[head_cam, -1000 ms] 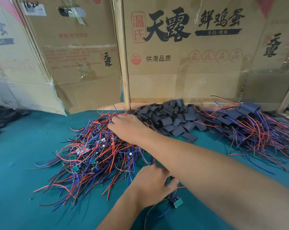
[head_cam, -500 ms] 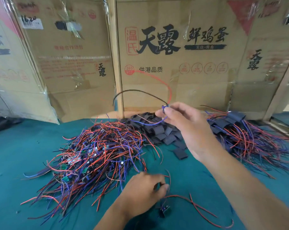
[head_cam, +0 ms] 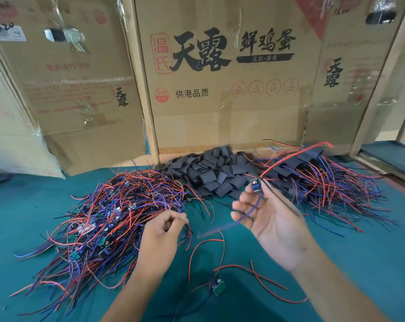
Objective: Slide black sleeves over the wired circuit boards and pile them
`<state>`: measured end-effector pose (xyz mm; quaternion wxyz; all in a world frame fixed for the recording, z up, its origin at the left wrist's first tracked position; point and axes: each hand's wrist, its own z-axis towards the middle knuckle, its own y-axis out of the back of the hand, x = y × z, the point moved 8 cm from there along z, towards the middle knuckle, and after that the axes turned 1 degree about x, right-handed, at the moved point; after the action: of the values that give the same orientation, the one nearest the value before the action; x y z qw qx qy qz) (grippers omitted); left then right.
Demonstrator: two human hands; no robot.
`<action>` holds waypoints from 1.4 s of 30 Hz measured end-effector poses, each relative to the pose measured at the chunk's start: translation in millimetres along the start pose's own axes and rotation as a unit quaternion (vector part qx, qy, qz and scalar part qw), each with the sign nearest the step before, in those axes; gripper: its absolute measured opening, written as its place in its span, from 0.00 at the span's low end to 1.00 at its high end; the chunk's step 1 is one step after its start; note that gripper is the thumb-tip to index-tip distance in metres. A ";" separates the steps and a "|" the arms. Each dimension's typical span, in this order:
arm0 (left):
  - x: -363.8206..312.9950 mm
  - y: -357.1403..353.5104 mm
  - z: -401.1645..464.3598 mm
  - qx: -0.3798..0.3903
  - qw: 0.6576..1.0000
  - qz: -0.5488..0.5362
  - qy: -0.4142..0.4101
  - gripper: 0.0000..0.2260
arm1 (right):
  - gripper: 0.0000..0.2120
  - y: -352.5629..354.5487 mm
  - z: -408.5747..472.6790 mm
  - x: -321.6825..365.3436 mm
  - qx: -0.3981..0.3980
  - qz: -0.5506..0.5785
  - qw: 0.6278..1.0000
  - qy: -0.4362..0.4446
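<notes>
Now a single wired circuit board (head_cam: 255, 184) is held up above the green surface (head_cam: 371, 252) by the right hand (head_cam: 274, 226), palm turned up, the fingers (head_cam: 243, 201) loosely half-open with the little board perched at the fingertips and its blue and black leads draped across the palm. A red lead (head_cam: 296, 154) is seen whipping up and away to the right, blurred. The left hand (head_cam: 161, 238) is curled low at the edge of the unsleeved pile (head_cam: 108, 217), fingers bent in as if pinching a wire; what exactly is pinched cannot be told.

The board is judged very light, stiff and small, while its leads are limp and springy and will snag on anything. A hold on the board's edges is advised rather than on the wires, so the solder joints are not strained. The black sleeves (head_cam: 210, 173), heaped at the back between the two wire piles, look flat, soft and thin; each would need to be squeezed open at the mouth before a board is fed in, leads first.

Another loose board (head_cam: 219, 286) lies on the surface near the wrists, its red leads looped around it. The finished pile (head_cam: 324, 182) sits to the right of the sleeves. Cardboard boxes (head_cam: 220, 77) wall off the back, close behind the heaps. Open green surface is left in front and to the right of the hands, with tangles crowding the left.
</notes>
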<state>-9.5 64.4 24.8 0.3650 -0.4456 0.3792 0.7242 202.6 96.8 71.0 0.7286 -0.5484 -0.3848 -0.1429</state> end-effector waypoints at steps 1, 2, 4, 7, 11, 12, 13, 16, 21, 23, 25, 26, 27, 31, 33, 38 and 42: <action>-0.6 -3.0 -0.7 0.017 0.999 -0.041 0.003 0.07 | 0.14 0.4 -3.6 -9.9 -0.018 -0.010 1.000 -0.024; -3.8 -9.6 -3.6 0.050 0.995 -0.082 0.000 0.06 | 0.15 0.3 -7.2 -20.4 -0.030 -0.025 0.998 -0.051; -13.7 -30.0 -13.9 0.145 0.978 -0.145 -0.026 0.10 | 0.17 -0.3 -14.0 -38.9 -0.047 -0.068 0.992 -0.099; -27.2 -55.8 -33.3 0.265 0.939 -0.216 -0.045 0.19 | 0.21 -0.3 -19.6 -53.7 -0.052 -0.153 0.979 -0.120; -24.9 -60.1 -37.4 0.259 0.938 -0.228 -0.007 0.17 | 0.17 -5.5 -23.4 -63.2 -0.015 -0.210 0.970 -0.123; -24.0 -59.4 -37.7 0.254 0.936 -0.242 0.005 0.16 | 0.16 -7.0 -24.3 -64.8 -0.005 -0.209 0.969 -0.130; -24.1 -59.1 -38.1 0.251 0.934 -0.255 0.014 0.15 | 0.15 -8.2 -24.8 -66.2 0.002 -0.205 0.969 -0.137; -26.2 -54.8 -35.9 0.233 0.935 -0.266 0.017 0.14 | 0.17 -8.2 -23.5 -66.4 0.014 -0.199 0.969 -0.147; -28.8 -42.2 -27.4 0.181 0.955 -0.237 0.004 0.17 | 0.09 -7.1 -23.4 -63.1 0.034 -0.230 0.963 -0.138; -26.6 -40.4 -26.0 0.170 0.958 -0.231 0.008 0.14 | 0.04 -6.0 -24.4 -63.1 0.037 -0.250 0.958 -0.139; -25.5 -40.3 -25.5 0.171 0.961 -0.218 0.005 0.14 | 0.03 -4.3 -24.5 -62.7 0.032 -0.276 0.952 -0.131; -25.8 -39.8 -25.1 0.170 0.964 -0.206 -0.001 0.14 | 0.03 -2.9 -24.0 -61.7 0.025 -0.293 0.948 -0.124; -26.6 -39.2 -24.8 0.170 0.966 -0.194 -0.010 0.14 | 0.03 -1.6 -23.5 -60.3 0.016 -0.312 0.943 -0.116; -28.6 -37.5 -24.0 0.166 0.972 -0.165 -0.035 0.13 | 0.04 0.7 -23.0 -52.8 0.001 -0.378 0.922 -0.081; -28.7 -36.9 -24.0 0.165 0.973 -0.160 -0.041 0.13 | 0.04 0.9 -23.3 -51.9 0.001 -0.381 0.921 -0.081; -25.6 -33.5 -21.8 0.151 0.972 -0.177 -0.021 0.13 | 0.07 1.9 -25.9 -62.1 -0.004 -0.268 0.951 -0.153; -27.3 -30.5 -21.3 0.147 0.965 -0.216 -0.008 0.11 | 0.08 4.0 -27.3 -70.4 -0.027 -0.190 0.962 -0.193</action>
<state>33.9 54.1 36.4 0.5773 -0.4524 0.3733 0.5681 169.5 58.5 15.0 0.5848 -0.5018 -0.6112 -0.1807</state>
